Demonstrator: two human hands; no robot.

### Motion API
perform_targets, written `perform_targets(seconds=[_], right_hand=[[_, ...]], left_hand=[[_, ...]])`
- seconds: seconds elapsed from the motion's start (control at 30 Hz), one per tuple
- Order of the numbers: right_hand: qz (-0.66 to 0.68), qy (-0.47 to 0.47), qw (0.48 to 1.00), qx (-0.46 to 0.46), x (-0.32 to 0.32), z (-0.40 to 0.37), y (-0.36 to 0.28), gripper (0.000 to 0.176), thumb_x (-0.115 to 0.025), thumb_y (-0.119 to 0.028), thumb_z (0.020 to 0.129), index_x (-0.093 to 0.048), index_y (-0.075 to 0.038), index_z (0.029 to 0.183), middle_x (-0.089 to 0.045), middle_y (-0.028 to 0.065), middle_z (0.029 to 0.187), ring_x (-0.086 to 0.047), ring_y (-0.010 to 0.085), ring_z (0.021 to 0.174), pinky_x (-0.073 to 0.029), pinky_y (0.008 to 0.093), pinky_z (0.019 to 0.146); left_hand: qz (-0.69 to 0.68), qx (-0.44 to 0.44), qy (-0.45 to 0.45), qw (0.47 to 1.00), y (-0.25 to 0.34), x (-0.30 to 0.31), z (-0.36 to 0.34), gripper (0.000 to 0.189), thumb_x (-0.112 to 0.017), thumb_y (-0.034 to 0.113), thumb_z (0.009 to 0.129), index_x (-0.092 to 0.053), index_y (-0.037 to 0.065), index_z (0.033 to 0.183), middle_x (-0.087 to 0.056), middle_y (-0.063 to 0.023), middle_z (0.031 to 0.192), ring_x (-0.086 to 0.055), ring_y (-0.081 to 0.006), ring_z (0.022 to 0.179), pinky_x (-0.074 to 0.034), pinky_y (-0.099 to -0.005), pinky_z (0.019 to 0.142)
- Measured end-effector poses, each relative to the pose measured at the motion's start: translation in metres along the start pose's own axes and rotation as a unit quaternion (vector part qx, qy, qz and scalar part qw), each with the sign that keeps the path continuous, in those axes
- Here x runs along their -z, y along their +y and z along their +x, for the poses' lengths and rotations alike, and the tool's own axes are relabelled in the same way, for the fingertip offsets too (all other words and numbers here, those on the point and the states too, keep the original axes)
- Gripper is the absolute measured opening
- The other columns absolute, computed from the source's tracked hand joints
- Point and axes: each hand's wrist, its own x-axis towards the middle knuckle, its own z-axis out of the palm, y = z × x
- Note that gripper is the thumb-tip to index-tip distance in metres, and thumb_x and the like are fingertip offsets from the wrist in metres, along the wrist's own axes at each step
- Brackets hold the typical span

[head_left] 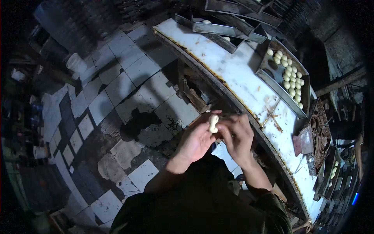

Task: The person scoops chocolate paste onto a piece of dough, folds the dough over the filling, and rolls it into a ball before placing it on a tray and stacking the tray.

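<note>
A small pale piece of dough (213, 123), pinched narrow in its middle, is held up between my two hands in front of my body. My left hand (194, 143) is closed on it, the dough resting against the thumb and fingers. From the other side, my right hand (238, 137) has its thumb and bent fingers against the same piece. Some fingertips are hidden behind the dough. Both hands are beside the near edge of the white-topped table (241, 84).
On the table stands a metal tray (281, 92) with several round dough balls (292, 80). Nearer are a tray of brown paste (320, 134) and a pinkish block-like item (303, 143). More metal trays (218, 29) stand at the far end. A white bucket (76, 63) sits on the broken tile floor (128, 91).
</note>
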Motion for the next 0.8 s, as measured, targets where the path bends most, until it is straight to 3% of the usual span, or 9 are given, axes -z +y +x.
perform_targets(seconds=[0.1,0.17,0.2,0.33,0.47,0.57,0.7,0.77,0.8], right_hand=[[0.096,0.046,0.991,-0.086,-0.02,0.02,-0.013,0.011,-0.067,-0.005,0.075,-0.059,0.001,0.077,-0.056,0.0113,0.077,-0.054,0.0234,0.068,-0.043,0.0304,0.06],[0.101,0.078,0.986,-0.109,-0.032,0.024,-0.014,0.01,-0.065,-0.005,0.077,-0.058,0.002,0.077,-0.056,0.0117,0.075,-0.054,0.0225,0.066,-0.043,0.0286,0.059],[0.133,0.085,0.98,-0.125,-0.039,0.018,-0.01,0.01,-0.065,-0.005,0.077,-0.059,0.002,0.081,-0.057,0.0126,0.077,-0.054,0.0236,0.068,-0.044,0.03,0.06],[0.028,0.105,0.99,0.086,-0.043,0.028,-0.001,0.034,-0.068,-0.005,0.073,-0.054,0.002,0.102,-0.059,0.0148,0.09,-0.055,0.026,0.075,-0.044,0.0315,0.065],[0.223,0.214,0.948,-0.072,-0.035,0.051,0.038,0.034,-0.071,-0.003,0.071,-0.052,0.001,0.099,-0.051,0.0089,0.085,-0.049,0.0167,0.073,-0.041,0.0264,0.062],[0.199,0.18,0.962,-0.054,-0.012,0.082,0.065,0.021,-0.07,-0.003,0.073,-0.055,-0.001,0.086,-0.044,0.0064,0.084,-0.043,0.0133,0.071,-0.038,0.0236,0.061],[0.301,0.217,0.922,-0.11,-0.022,0.088,0.098,0.017,-0.07,-0.001,0.07,-0.056,0.0,0.079,-0.047,0.0091,0.086,-0.049,0.0187,0.078,-0.041,0.0272,0.068],[0.152,0.169,0.974,-0.02,-0.013,0.097,0.1,0.022,-0.071,-0.001,0.067,-0.06,0.0,0.085,-0.049,0.0117,0.089,-0.052,0.0225,0.084,-0.043,0.0286,0.072],[0.153,0.15,0.977,-0.017,-0.013,0.1,0.1,0.028,-0.071,-0.001,0.065,-0.061,-0.001,0.092,-0.052,0.012,0.087,-0.053,0.0248,0.084,-0.044,0.029,0.074]], left_hand=[[0.104,-0.11,-0.016,0.988,0.004,-0.005,-0.004,0.035,-0.046,0.018,0.092,-0.043,0.002,0.124,-0.051,-0.0051,0.113,-0.049,-0.0129,0.101,-0.039,-0.0262,0.088],[0.269,-0.254,0.011,0.929,0.007,-0.007,0.004,0.036,-0.048,0.017,0.092,-0.043,0.002,0.124,-0.052,-0.0048,0.11,-0.048,-0.0114,0.101,-0.037,-0.0241,0.087],[0.243,-0.264,0.056,0.932,0.009,-0.013,0.01,0.035,-0.048,0.016,0.092,-0.044,0.002,0.123,-0.053,-0.0051,0.105,-0.05,-0.0103,0.097,-0.04,-0.0215,0.081],[0.119,-0.227,0.044,0.966,0.039,-0.038,0.037,0.021,-0.04,0.013,0.094,-0.049,-0.001,0.107,-0.056,-0.0098,0.093,-0.058,-0.0162,0.091,-0.048,-0.0236,0.072],[0.216,-0.223,-0.062,0.949,0.024,-0.039,0.067,0.029,-0.038,0.019,0.096,-0.048,-0.004,0.11,-0.055,-0.0129,0.105,-0.054,-0.0187,0.099,-0.042,-0.0299,0.087],[0.288,-0.235,-0.136,0.919,0.022,-0.045,0.092,0.03,-0.043,0.017,0.093,-0.044,-0.003,0.117,-0.049,-0.013,0.119,-0.047,-0.0195,0.112,-0.037,-0.0309,0.094],[0.293,-0.371,-0.063,0.879,0.013,-0.076,0.14,0.028,-0.043,0.013,0.093,-0.04,0.003,0.119,-0.047,-0.0128,0.117,-0.05,-0.0256,0.109,-0.04,-0.0363,0.093],[0.199,-0.281,0.037,0.938,0.022,-0.075,0.156,0.022,-0.036,0.012,0.095,-0.04,0.002,0.114,-0.05,-0.0171,0.114,-0.051,-0.0252,0.105,-0.045,-0.0332,0.087],[0.178,-0.261,0.008,0.949,0.028,-0.073,0.163,0.022,-0.035,0.014,0.095,-0.042,0.001,0.111,-0.05,-0.0169,0.113,-0.052,-0.0249,0.103,-0.045,-0.0349,0.087]])
